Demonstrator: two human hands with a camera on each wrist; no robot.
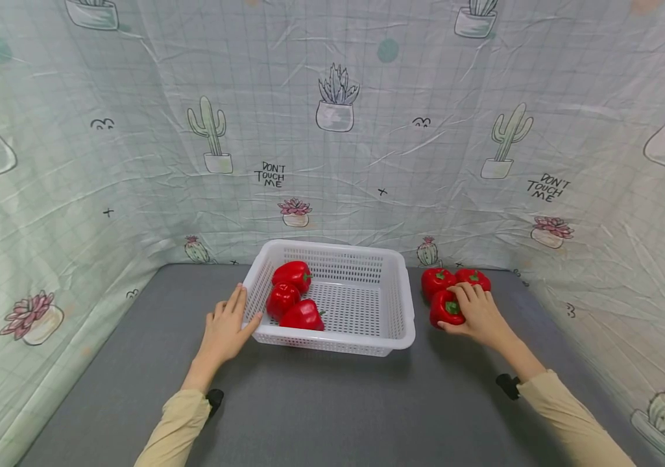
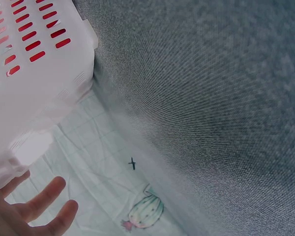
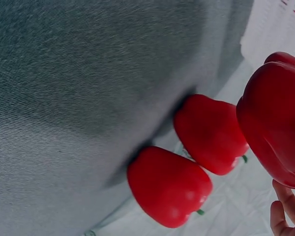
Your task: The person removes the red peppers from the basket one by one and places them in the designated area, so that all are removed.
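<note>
My right hand (image 1: 482, 319) grips a red bell pepper (image 1: 442, 311) with a green stem, to the right of the basket. In the right wrist view this held pepper (image 3: 278, 115) fills the right edge, and part of the hand is cut off. Two more red bell peppers, one on the left (image 1: 436, 279) and one on the right (image 1: 475, 278), sit just behind it on the table. My left hand (image 1: 224, 332) touches the left rim of a white perforated plastic basket (image 1: 355, 342), fingers fairly straight. Inside the basket's left half lie three red bell peppers (image 1: 302, 316).
A dark grey cloth-textured table (image 1: 332, 408) spreads under everything. Wrinkled fabric (image 1: 390, 162) printed with cacti and potted plants hangs behind and at both sides. The basket stands near the back of the table.
</note>
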